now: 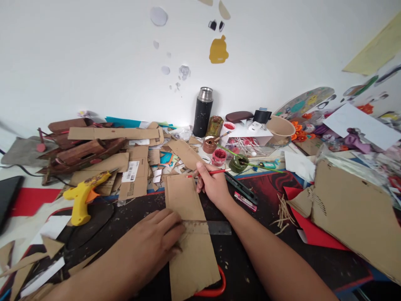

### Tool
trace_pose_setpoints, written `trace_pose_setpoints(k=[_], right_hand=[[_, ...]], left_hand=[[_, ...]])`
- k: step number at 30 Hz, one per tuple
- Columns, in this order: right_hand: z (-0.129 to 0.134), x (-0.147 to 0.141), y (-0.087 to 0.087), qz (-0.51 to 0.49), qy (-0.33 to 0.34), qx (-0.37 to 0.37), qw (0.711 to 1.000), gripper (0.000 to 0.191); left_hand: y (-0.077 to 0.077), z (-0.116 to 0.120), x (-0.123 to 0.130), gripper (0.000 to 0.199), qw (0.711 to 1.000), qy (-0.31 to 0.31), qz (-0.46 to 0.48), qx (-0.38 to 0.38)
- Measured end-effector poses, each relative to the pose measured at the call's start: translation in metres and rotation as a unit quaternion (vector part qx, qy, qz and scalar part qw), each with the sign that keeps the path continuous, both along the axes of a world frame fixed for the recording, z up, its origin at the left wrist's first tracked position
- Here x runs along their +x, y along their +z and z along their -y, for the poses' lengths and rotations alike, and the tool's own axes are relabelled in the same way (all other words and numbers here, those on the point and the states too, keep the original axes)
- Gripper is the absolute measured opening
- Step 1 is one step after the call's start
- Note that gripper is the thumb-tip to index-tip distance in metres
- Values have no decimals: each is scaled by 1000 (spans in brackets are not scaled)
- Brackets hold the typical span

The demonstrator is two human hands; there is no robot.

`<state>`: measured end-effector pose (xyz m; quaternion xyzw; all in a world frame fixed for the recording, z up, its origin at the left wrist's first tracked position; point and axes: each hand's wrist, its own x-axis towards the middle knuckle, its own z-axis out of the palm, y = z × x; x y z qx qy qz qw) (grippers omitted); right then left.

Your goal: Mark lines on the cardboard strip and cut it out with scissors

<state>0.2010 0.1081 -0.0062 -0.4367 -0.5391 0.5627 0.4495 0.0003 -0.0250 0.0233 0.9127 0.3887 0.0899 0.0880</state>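
Note:
A long piece of brown cardboard (184, 196) lies on the dark mat in front of me. Across it rests a clear ruler (219, 228), its right end sticking out past the cardboard edge. My left hand (156, 236) is closed over the ruler's left end, fingers curled and pressing it down. Near the cardboard's top right corner, my right hand (213, 184) grips a red pencil (189, 176), pointing left. An orange-red handle (222, 284) shows from under the cardboard's lower end; the rest of that tool is hidden.
A yellow glue gun (83, 200) lies left, beside cardboard scraps and a brown model boat (87, 154). Open paint jars (219, 157), a box cutter (241, 188) and a black flask (203, 113) stand or lie beyond my right hand. A large cardboard sheet (354, 213) leans at right.

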Motion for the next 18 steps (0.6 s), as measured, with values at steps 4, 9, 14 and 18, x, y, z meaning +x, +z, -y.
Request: trace_pose_setpoints(k=[4,9,14,18], right_hand=[[1,0,1,-3,-5,-1,1000,61],[2,-1,2,-2,-7,-5,1000,61],[2,-1,0,1,-8,-14,1000,61],[2,-1,0,2,-3,-13,1000,63]], left_hand=[[-10,2,8,25,1000,2,13,21],[-24,3,11,25,997,12,58,45],[-35,6,20,13,989,44,96,106],[-37,7,23,14,984,53,119,122]])
